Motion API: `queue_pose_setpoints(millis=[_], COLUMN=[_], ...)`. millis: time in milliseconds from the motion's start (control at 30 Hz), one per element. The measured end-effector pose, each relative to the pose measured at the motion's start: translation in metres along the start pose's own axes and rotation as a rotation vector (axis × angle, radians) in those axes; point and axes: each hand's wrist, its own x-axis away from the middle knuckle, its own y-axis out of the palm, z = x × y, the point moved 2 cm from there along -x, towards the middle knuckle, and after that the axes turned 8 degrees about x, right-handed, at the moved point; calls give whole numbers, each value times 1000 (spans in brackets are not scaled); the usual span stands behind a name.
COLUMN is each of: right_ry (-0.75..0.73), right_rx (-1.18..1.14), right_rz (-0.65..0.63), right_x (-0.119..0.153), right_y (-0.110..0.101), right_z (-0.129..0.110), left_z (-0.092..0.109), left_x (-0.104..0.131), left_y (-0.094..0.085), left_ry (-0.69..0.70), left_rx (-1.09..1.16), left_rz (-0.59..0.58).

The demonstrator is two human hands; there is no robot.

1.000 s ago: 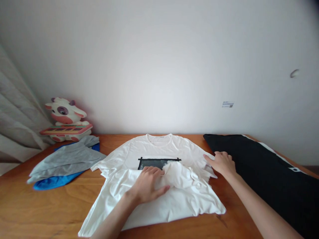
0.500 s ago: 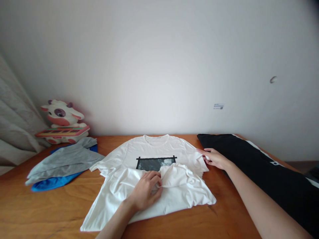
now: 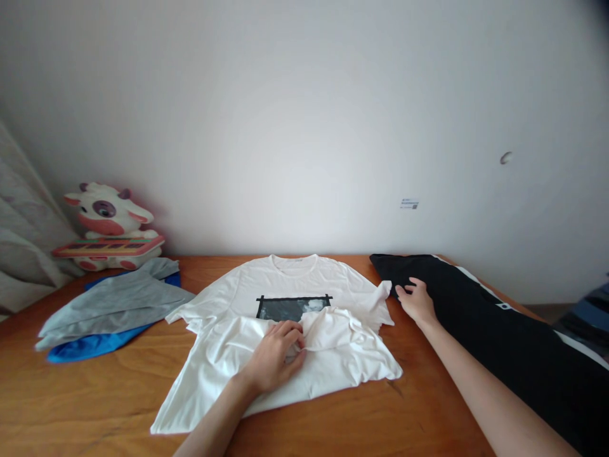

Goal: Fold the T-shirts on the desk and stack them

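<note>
A white T-shirt [image 3: 228, 362] with a dark framed print lies spread on the wooden table, neckline toward the wall. Its lower part is bunched into folds across the print's lower edge. My left hand [image 3: 278, 355] rests on the middle of the shirt, with curled fingers closed on the bunched cloth. Just right of the shirt's right sleeve, my right hand [image 3: 416, 301] is raised with fingers apart and holds nothing. The sleeve's tip stands up slightly beside it.
Grey and blue garments [image 3: 114, 304] are piled on the left of the wooden table [image 3: 85, 406]. Behind them sits a cow-shaped toy keyboard [image 3: 111, 228]. Black clothing with white stripes [image 3: 476, 317] covers the right side. A wall [image 3: 285, 127] rises behind the table, and a curtain [image 3: 28, 222] hangs at left.
My right hand has let go of the shirt's right sleeve and moved slightly right and up, its fingers opening. My left hand stays on the shirt. The view has shifted a little.
</note>
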Motion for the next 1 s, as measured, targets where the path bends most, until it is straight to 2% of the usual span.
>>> queue_pose_setpoints(millis=[233,433,533,667,733,800,867,933,1000], right_ry=[-220,-144,-226,-508,-555,-513,-437,-393,-409], right_rx=[397,537,646,718,728,785,845,876,870], right_rz=[-168,-225,-169,-17,-44,-131,-196,-191,-155], right_x=[50,69,78,81,74,66,58,52,49], right_y=[-5,-14,-20,-15,-8,1,8,12,18], right_z=[8,12,9,-9,-17,-21,-24,-30,-43], left_z=[1,4,8,9,6,-3,-17,-32,-42], left_x=[-1,-1,0,2,3,4,7,11,16], left_y=[0,-3,-6,-11,-14,-18,-20,-21,-18], left_ry=[11,31,52,59,48,-33,-189,-362,-464], left_rx=[6,1,18,86,73,-29,-191,-328,-398], left_rz=[-2,30,42,53,101,192,262,255,192])
